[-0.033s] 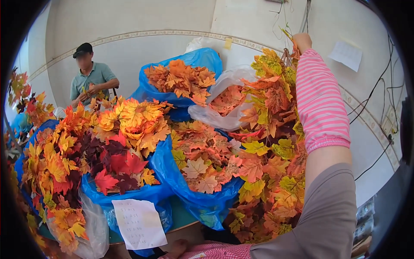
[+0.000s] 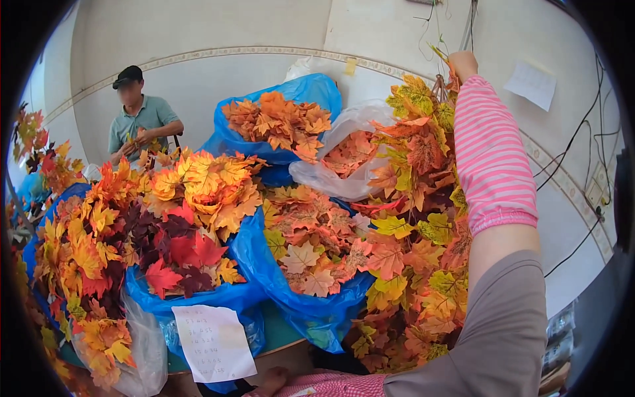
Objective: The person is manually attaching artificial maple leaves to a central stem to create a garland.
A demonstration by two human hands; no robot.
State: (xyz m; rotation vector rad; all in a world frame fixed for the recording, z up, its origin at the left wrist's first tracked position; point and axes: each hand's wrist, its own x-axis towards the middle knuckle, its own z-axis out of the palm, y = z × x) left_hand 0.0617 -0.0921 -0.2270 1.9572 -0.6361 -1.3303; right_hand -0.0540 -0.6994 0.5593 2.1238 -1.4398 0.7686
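I see my right hand (image 2: 462, 64) raised high at the wall, closed on the top of a hanging garland of autumn leaves (image 2: 418, 218) that trails down beside my sleeve. It looks light, floppy and rustly, best gripped by its stem rather than the leaves. My left hand (image 2: 270, 382) rests low by the surface's (image 2: 281, 334) edge; I cannot tell its grip.

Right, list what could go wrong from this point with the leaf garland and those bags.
1. The right hand is raised high at the top of the hanging leaf garland, close to the wall wires; stems might snag there.
2. The blue bags bulge over the table edge; a brush from the garland could tip leaves out.
3. The left hand rests low by the paper note, which may get knocked loose.
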